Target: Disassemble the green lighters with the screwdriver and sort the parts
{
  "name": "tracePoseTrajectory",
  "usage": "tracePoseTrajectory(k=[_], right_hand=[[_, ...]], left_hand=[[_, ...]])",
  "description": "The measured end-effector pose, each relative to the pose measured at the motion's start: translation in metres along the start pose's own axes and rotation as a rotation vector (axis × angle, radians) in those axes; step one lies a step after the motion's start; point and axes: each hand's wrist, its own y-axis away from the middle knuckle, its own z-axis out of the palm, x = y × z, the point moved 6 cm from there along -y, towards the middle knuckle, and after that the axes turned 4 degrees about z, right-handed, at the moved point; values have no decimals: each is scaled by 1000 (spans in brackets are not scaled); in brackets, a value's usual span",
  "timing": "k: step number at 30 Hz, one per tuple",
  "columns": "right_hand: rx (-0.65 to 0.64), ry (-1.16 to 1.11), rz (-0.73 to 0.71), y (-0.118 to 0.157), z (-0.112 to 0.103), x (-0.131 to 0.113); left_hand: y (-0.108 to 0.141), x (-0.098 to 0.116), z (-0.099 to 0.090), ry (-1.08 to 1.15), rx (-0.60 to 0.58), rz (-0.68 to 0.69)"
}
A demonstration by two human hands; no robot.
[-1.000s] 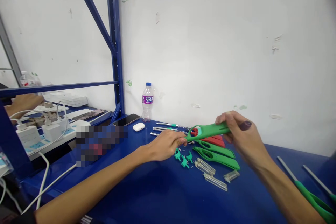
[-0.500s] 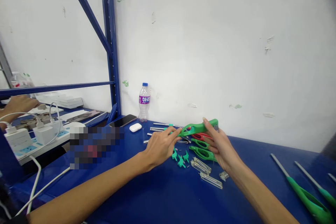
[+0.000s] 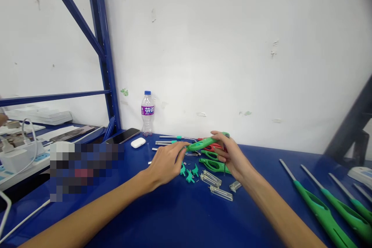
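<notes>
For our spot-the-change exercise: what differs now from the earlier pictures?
The right hand has moved left, nearer the left hand; the casing they hold has turned, showing a narrower side. The view swung right, revealing more lighters. Both hands kept hold. Bottle and phone stayed put.

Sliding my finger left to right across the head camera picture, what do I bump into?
Power strip → black phone → left hand → green handle → right hand → green lighters.
</notes>
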Motion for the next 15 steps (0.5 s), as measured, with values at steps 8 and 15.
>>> tracePoseTrajectory(k=[8,15], right_hand=[[-33,54,-41,-3,-1,2],[-44,79,-61,-2,-1,1]], left_hand=[[2,1,6,-47,-92,79],[4,-2,10,-88,-145,87]])
